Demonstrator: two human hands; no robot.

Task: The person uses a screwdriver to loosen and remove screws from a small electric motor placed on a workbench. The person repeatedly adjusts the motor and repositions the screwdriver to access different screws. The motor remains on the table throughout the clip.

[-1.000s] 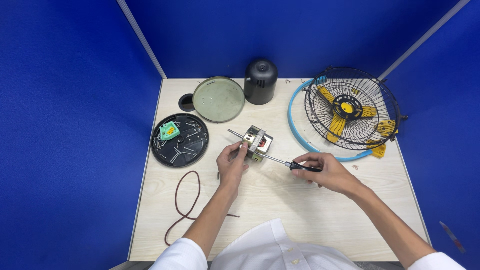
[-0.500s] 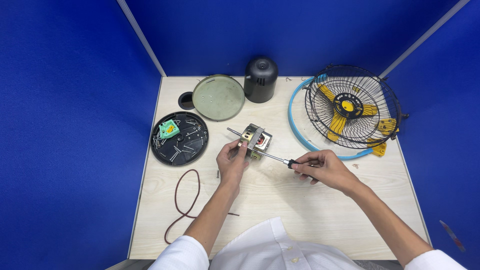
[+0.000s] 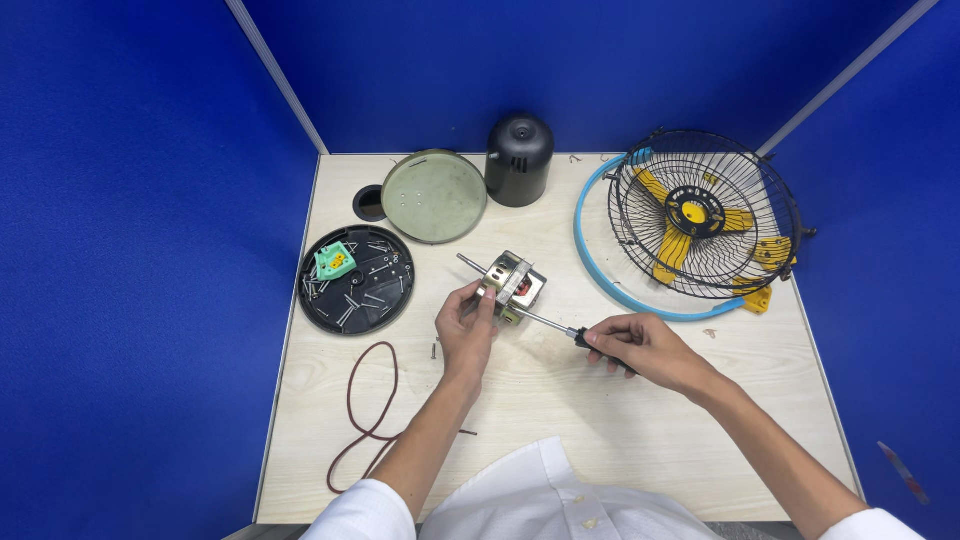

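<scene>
Pale wood table point(image 3: 560, 420): one work surface, walled by blue panels, with every part spread within arm's reach.
Motor point(image 3: 512, 284): one, metal with a shaft sticking out up-left; it sits just beyond the left hand's fingertips, apparently steadied so the tool can bear on it.
Left hand point(image 3: 466, 330): fingers pinched on the motor's near edge, gripping it.
Right hand point(image 3: 640, 352): closed round the handle of one screwdriver point(image 3: 555, 326), whose shank runs leftward to the motor's side.
Black tray point(image 3: 356, 279): one, left of the left hand, holding many loose screws and one green part, likely to keep them together.
Fan cage point(image 3: 705, 215): one, beyond the right hand, with three yellow blades and a blue ring.
Black cap point(image 3: 519, 160): one.
Round disc point(image 3: 434, 196): one.
Brown cord point(image 3: 365, 410): one, near the left forearm.
</scene>
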